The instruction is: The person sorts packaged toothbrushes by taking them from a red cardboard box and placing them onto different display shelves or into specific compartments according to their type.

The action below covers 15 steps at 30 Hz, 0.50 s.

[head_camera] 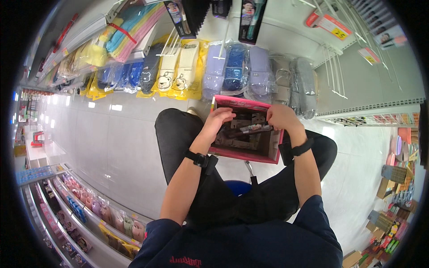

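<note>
Between my knees stands a cardboard box [246,156] with pink edges and an open top. My right hand [284,118] is at its right rim, fingers closed on the end of a slim dark package [253,128] that lies slanted across the opening. Over the left rim reaches my left hand [219,121], its fingers slightly apart above the inside, with nothing seen in it. Deeper in the box are several small packages [246,117], partly in shadow. Each wrist wears a black strap.
Ahead, slippers in clear bags [234,67] line the low shelf, with yellow-bagged slippers [181,68] to the left. Overhead hang black carded packs [253,20] and bare wire hooks [331,73]. Shelving with goods [100,214] stands behind left. A blue stool seat [237,187] shows beneath me.
</note>
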Tool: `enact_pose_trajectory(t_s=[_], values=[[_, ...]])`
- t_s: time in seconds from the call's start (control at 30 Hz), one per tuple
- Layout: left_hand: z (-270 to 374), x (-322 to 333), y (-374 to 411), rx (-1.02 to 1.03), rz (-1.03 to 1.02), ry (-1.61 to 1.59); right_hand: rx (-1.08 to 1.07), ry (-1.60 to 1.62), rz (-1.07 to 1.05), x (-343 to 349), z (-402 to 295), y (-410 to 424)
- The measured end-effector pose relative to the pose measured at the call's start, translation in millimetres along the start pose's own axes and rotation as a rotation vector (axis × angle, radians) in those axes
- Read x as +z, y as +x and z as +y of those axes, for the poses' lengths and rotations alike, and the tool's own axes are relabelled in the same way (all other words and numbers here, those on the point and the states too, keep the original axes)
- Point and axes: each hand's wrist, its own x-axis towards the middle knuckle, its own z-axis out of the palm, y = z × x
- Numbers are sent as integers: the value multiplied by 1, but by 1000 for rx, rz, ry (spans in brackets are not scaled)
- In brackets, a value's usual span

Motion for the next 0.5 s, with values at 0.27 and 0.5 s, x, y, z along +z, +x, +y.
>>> enact_pose_trajectory(t_s=[0.27,0.5], values=[[-23,-4,-14,102,-151,580,-72,476,21,-19,58,-20],[0,6,-36,18,-6,-9,-218,968,641,-22,64,-13]])
